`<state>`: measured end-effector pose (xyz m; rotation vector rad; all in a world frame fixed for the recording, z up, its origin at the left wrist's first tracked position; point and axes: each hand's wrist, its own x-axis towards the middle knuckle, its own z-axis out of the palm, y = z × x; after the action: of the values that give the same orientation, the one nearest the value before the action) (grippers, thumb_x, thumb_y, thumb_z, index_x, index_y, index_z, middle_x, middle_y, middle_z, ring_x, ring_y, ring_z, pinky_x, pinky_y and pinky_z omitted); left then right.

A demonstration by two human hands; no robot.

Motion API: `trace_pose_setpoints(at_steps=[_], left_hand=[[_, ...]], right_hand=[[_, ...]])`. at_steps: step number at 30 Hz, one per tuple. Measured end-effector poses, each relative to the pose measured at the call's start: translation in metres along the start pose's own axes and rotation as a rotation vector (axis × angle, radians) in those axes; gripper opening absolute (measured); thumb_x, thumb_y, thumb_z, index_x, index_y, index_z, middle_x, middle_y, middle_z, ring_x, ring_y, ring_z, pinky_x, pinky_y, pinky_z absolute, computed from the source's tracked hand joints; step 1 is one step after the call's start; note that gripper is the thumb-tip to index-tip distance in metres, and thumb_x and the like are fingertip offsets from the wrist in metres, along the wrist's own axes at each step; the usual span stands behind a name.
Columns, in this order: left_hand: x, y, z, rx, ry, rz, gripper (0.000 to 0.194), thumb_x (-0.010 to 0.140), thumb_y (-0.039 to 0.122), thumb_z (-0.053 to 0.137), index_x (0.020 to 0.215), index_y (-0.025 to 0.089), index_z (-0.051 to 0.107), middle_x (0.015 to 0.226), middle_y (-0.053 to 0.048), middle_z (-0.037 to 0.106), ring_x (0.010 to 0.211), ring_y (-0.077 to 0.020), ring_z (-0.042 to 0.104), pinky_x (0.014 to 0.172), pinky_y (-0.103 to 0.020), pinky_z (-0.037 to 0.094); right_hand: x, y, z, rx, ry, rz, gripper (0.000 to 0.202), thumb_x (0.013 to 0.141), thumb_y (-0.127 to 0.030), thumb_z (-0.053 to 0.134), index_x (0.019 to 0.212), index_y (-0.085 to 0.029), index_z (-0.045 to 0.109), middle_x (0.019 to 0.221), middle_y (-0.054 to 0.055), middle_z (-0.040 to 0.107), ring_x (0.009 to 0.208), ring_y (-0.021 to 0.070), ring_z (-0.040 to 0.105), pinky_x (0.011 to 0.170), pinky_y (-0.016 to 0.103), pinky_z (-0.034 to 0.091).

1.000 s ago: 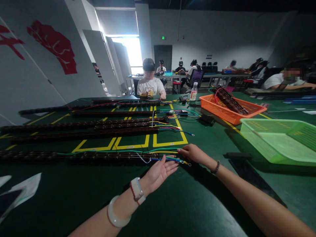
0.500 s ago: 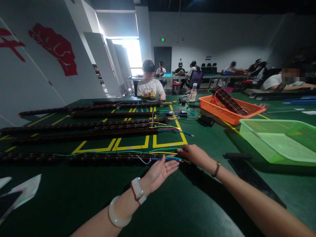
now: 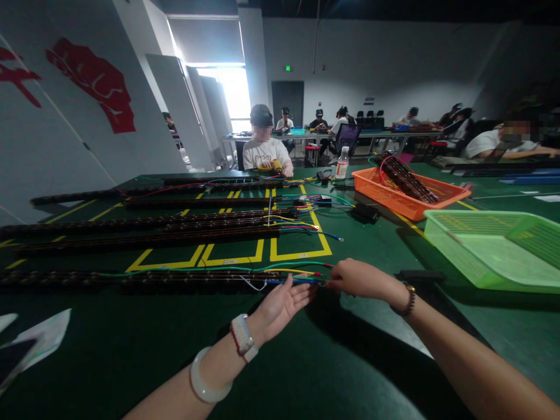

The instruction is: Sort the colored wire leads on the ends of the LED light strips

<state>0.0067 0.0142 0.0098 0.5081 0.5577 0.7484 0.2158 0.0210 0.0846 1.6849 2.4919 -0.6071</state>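
Your left hand [image 3: 279,308] is spread, palm up, beside the coloured wires [image 3: 297,271] at the end of the dark strip [image 3: 188,282] on the desk [image 3: 131,350]. Your right hand [image 3: 361,280] is narrowed at the wire tips; whether it pinches one cannot be told. Advised: separate wires singly, pulling gently, without straining the joints.

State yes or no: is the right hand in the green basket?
No, the right hand is at the wire ends by the left hand, apart from the green basket.
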Motion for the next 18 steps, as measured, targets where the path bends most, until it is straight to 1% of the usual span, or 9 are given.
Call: trace_pose_setpoints(at_steps=[3,6,8,13,16,18], left_hand=[[-0.002,0.0,0.003,0.049,-0.01,0.022,0.038,0.092,0.036,0.041,0.107,0.006,0.058,0.107,-0.019,0.064,0.104,-0.0238,0.06,0.102,-0.042,0.036],[-0.004,-0.001,0.005,0.109,0.031,0.03,0.038,0.092,0.036,0.039,0.094,0.006,0.062,0.098,-0.018,0.067,0.093,-0.0227,0.064,0.097,-0.041,0.04],[-0.005,-0.001,0.005,0.129,0.044,0.012,0.039,0.093,0.036,0.038,0.088,0.006,0.063,0.095,-0.018,0.068,0.086,-0.0216,0.065,0.093,-0.04,0.042],[-0.006,-0.001,0.003,0.141,0.054,0.0,0.039,0.092,0.036,0.038,0.083,0.008,0.063,0.083,-0.015,0.068,0.079,-0.0207,0.065,0.083,-0.036,0.046],[-0.006,-0.001,0.003,0.146,0.041,0.001,0.039,0.092,0.036,0.038,0.084,0.007,0.063,0.083,-0.015,0.068,0.079,-0.0207,0.065,0.083,-0.036,0.046],[-0.007,-0.001,0.005,0.141,0.034,-0.001,0.037,0.092,0.035,0.038,0.086,0.007,0.063,0.086,-0.015,0.068,0.081,-0.0205,0.065,0.085,-0.036,0.045]], right_hand=[[0.002,0.002,-0.003,-0.022,0.089,0.023,0.037,0.086,-0.043,0.049,0.065,-0.017,0.066,0.058,0.003,0.06,0.047,0.0104,0.047,0.047,0.024,0.028],[0.003,0.004,-0.001,-0.077,0.131,0.043,0.038,0.086,-0.043,0.05,0.064,-0.017,0.065,0.059,0.005,0.061,0.049,0.0117,0.048,0.047,0.024,0.027],[0.005,0.004,0.004,-0.078,0.1,0.047,0.037,0.086,-0.041,0.05,0.063,-0.016,0.065,0.058,0.005,0.061,0.048,0.0118,0.048,0.047,0.024,0.028],[0.013,0.005,0.02,0.071,-0.085,0.089,0.041,0.088,-0.041,0.046,0.062,-0.015,0.066,0.052,0.004,0.059,0.041,0.0103,0.047,0.044,0.022,0.031],[0.015,0.006,0.026,0.109,-0.119,0.091,0.043,0.086,-0.042,0.047,0.06,-0.015,0.066,0.05,0.004,0.057,0.04,0.0102,0.047,0.044,0.022,0.032],[0.014,0.006,0.026,0.123,-0.133,0.091,0.042,0.086,-0.043,0.049,0.059,-0.015,0.066,0.05,0.004,0.058,0.04,0.0102,0.048,0.044,0.022,0.033]])
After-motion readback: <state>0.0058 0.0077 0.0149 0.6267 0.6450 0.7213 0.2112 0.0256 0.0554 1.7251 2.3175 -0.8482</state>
